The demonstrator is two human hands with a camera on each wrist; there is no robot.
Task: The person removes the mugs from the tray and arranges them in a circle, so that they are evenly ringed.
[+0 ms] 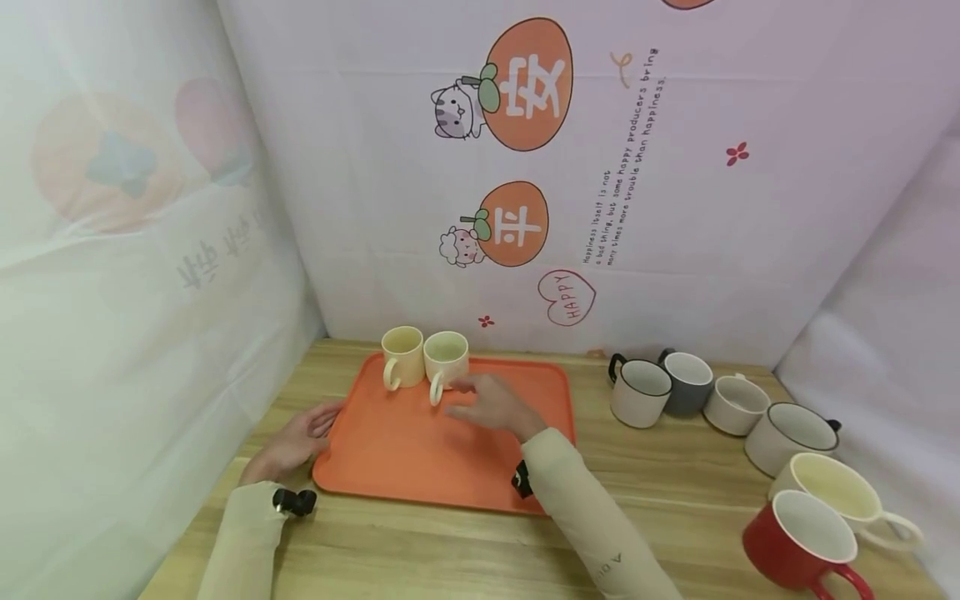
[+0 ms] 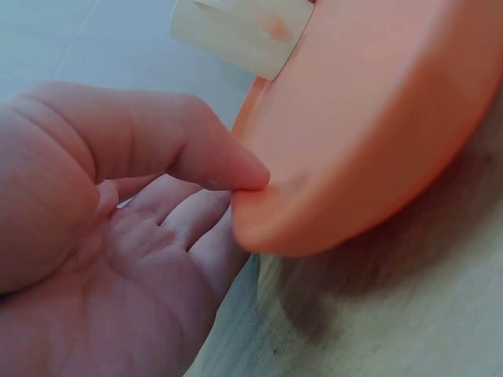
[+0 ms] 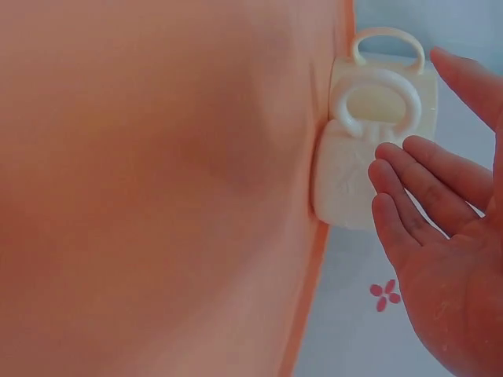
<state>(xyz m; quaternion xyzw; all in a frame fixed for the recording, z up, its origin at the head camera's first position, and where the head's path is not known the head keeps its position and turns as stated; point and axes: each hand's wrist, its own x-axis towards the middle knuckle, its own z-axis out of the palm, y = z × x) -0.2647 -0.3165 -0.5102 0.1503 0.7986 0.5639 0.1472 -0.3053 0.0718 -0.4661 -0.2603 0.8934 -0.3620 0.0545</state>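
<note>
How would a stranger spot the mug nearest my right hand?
Find the orange tray on the wooden table. Near its far left corner stand a yellowish mug and, right of it, the cream mug you want. It's the paler one, nearer your right hand.

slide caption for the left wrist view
A left hand grips the rim of an orange tray, with a cream mug partly in view.

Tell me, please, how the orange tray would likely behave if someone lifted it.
The tray should be stiff, as its raised rim shows an even outline. It may feel heavier toward the far left corner, where two cups stand. Those might slide if it tilted, since its surface looks smooth.
</note>
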